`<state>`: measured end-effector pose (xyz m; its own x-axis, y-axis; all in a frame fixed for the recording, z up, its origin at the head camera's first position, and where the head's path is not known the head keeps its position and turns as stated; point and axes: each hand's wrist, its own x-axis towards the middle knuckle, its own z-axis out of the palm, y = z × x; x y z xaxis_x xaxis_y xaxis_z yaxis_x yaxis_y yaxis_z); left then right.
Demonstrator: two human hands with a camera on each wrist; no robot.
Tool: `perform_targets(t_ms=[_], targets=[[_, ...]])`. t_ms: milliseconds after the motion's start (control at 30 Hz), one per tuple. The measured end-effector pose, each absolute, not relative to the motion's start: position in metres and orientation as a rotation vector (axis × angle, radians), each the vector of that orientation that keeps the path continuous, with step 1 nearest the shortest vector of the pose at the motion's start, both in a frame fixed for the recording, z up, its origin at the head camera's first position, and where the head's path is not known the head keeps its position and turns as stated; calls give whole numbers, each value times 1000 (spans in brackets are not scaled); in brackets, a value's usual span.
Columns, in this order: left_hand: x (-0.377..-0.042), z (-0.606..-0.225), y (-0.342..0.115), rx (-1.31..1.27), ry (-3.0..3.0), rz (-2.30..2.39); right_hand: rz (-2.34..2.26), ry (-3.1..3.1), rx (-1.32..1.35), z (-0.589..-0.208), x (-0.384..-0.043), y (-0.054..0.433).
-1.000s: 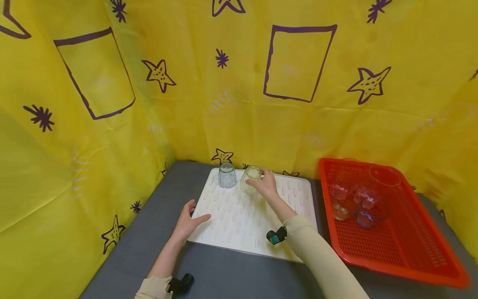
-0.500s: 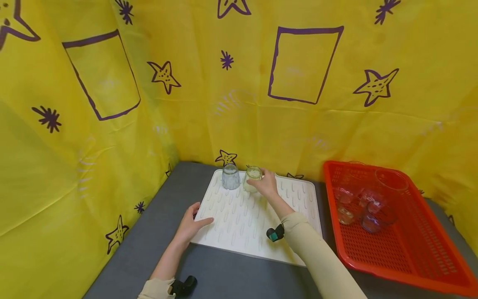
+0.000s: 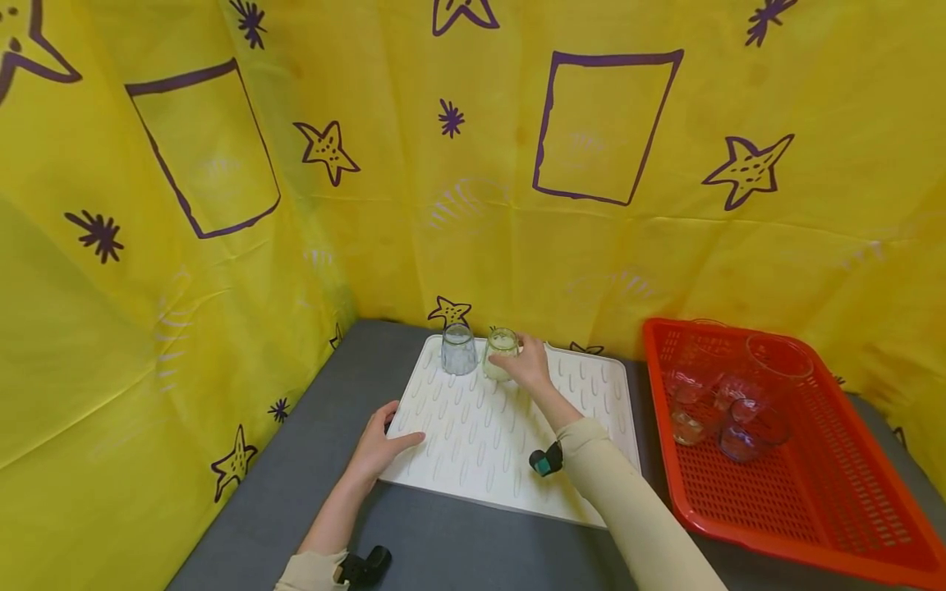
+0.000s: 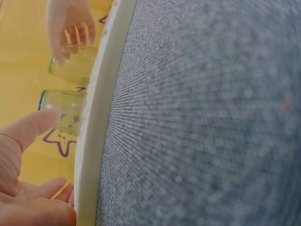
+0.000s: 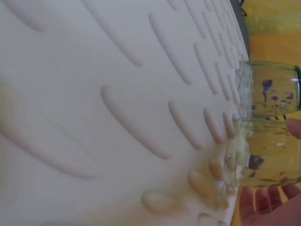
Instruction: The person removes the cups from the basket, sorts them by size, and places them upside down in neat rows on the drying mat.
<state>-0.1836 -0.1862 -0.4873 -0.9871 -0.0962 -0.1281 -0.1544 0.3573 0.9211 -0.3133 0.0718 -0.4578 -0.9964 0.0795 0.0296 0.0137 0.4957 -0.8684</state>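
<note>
My right hand (image 3: pixel 528 361) grips a pale yellow-green glass tumbler (image 3: pixel 502 355), thumb on one side and fingers on the other. The tumbler stands at the back of a white ridged drying mat (image 3: pixel 473 443), and in the right wrist view its wide end is right at the mat's surface. Just to its left is a bluish glass tumbler (image 3: pixel 459 351), narrow end up. My left hand (image 3: pixel 375 443) lies at the mat's left edge, thumb stretched out over the surface, fingers loosely extended beside the rim; it holds no glass.
A red plastic basket (image 3: pixel 835 525) stands to the right of the mat, with several clear and tinted glasses (image 3: pixel 750 431) in its back left part. Grey cloth (image 3: pixel 458 542) covers the table. A yellow patterned curtain (image 3: pixel 414 230) hangs behind and at the left.
The yellow-green tumbler has gone from slightly tilted to upright on the mat, a little closer to the bluish one, still in my right hand. My left hand stays at the mat's edge.
</note>
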Motion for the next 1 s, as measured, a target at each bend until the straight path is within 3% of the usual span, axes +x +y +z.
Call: perform_targets(t_ms=[500, 1000], targets=[[-188, -490, -179, -210, 2565, 1667, 1578, -2695, -96, -434, -293, 98], [-187, -488, -184, -167, 2592, 1603, 1881, -2621, -87, -361, -233, 165]])
